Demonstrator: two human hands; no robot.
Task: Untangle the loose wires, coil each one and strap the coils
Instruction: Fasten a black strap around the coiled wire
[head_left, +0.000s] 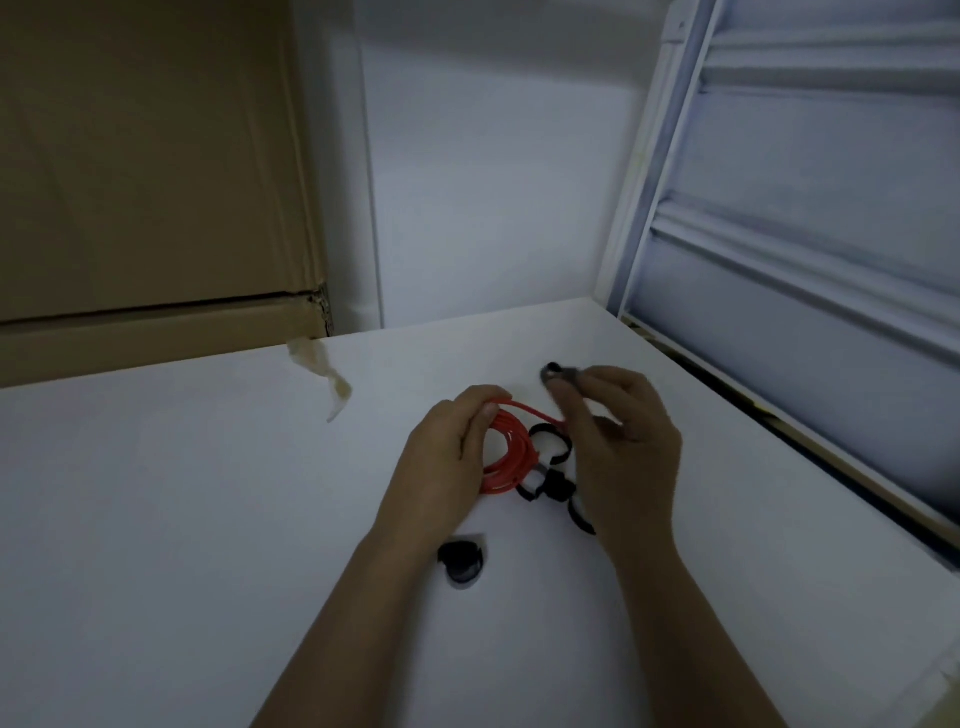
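Far to your left a large cardboard box stands against the wall, its lower edge meeting the white table. A torn strip of tape hangs off the box's corner and lies on the tabletop.

Moving right, your left hand grips the red wire coil: thumb on top of the loops, fingers curled round the far side, so the coil stands roughly on edge above the table. One red strand runs from the top of the coil rightward toward your other hand. Just below your left wrist, a small black wire coil lies flat on the table, apart from the red one.

Immediately right of the red coil, a cluster of black straps, curled into loops, rests on the table between your two hands, touching the red loops at their lower edge.

Your right hand is raised with fingers bent, and it pinches a dark strap whose looped end sticks out to the left past your fingertips. The picture is blurred there, so whether that hand also holds the red strand is not clear.

At the far right, a white louvred shutter leans along the table's edge.
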